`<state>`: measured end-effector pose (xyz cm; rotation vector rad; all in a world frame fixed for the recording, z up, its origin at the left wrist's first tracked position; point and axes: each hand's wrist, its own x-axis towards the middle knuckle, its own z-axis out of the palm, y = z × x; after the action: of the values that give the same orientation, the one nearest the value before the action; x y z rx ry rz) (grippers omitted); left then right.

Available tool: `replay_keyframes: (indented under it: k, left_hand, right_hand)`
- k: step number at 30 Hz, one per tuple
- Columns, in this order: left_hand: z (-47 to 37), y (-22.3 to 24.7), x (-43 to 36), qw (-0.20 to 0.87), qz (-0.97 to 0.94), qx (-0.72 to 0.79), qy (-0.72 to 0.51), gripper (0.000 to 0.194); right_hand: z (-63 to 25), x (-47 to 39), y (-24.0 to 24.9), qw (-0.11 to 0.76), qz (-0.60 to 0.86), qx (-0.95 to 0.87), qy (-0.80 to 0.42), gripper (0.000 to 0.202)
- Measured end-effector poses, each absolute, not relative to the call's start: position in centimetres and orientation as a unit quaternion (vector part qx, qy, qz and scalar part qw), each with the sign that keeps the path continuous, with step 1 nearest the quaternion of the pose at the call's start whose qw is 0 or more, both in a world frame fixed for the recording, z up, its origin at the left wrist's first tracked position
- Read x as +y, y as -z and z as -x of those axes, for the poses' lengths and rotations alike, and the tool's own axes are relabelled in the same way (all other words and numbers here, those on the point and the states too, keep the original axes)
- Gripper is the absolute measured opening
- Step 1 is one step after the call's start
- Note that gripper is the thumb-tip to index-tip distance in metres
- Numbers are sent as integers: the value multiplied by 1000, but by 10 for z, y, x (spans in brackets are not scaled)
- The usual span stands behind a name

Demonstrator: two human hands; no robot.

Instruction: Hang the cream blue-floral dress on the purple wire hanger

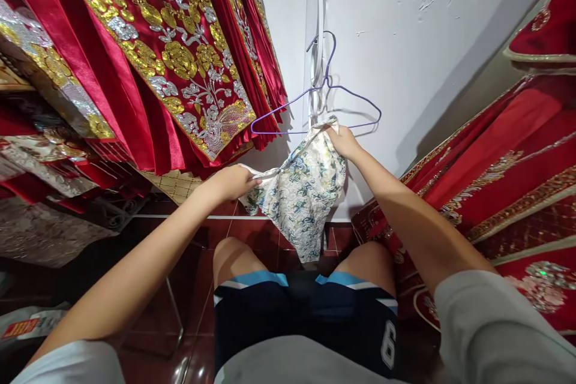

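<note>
A white garment with a blue and pale yellow floral pattern [299,198] is stretched out between my two hands, its lower part hanging in a point. My left hand [234,182] is closed on its upper edge at the left. At the upper right corner, my right hand [343,143] grips the same edge, held higher. Just behind the garment a purple wire hanger [360,96] hangs by its hook on the wall. The garment's top edge overlaps the hanger's bottom bar; I cannot tell whether they touch.
Red garments with gold and silver embroidery [180,60] hang close on the left. More red embroidered clothes [517,174] hang on the right. A white wall [387,30] with a vertical cable strip [318,0] rises ahead, and dark red floor tiles [198,300] lie below.
</note>
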<state>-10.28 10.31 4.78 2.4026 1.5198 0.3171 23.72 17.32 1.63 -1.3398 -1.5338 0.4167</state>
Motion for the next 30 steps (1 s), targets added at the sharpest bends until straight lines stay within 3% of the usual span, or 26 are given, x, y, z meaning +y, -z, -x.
replay_keyframes:
  k: [5,9,14,18,22,24,26,28,30]
  left_hand:
    - [114,-60,114,153,-844,470,-208,29]
    - [98,-79,104,87,-876,395,-265,25]
    - [50,-102,107,25,-870,348,-348,13]
    - [27,-111,129,48,-842,344,-412,29]
    - [33,-109,149,25,-827,373,-421,27]
    - [39,-110,154,-2,-825,382,-416,24]
    - [42,-113,156,-15,-828,381,-411,22]
    - [41,-116,157,-11,-832,370,-413,20]
    - [39,-117,159,-2,-829,359,-428,20]
  right_hand:
    - [-252,135,-9,510,586,-596,-203,40]
    - [-263,100,-18,530,573,-596,-189,39]
    - [-253,79,-35,493,553,-627,-244,32]
    - [-250,61,-45,450,487,-701,-261,25]
    - [-270,35,-56,432,515,-711,-206,75]
    - [-287,27,-63,453,536,-694,-162,86]
    - [-304,28,-70,499,552,-658,-117,77]
    - [-321,35,-78,545,571,-606,-102,53]
    - [-334,45,-84,569,580,-561,-161,29]
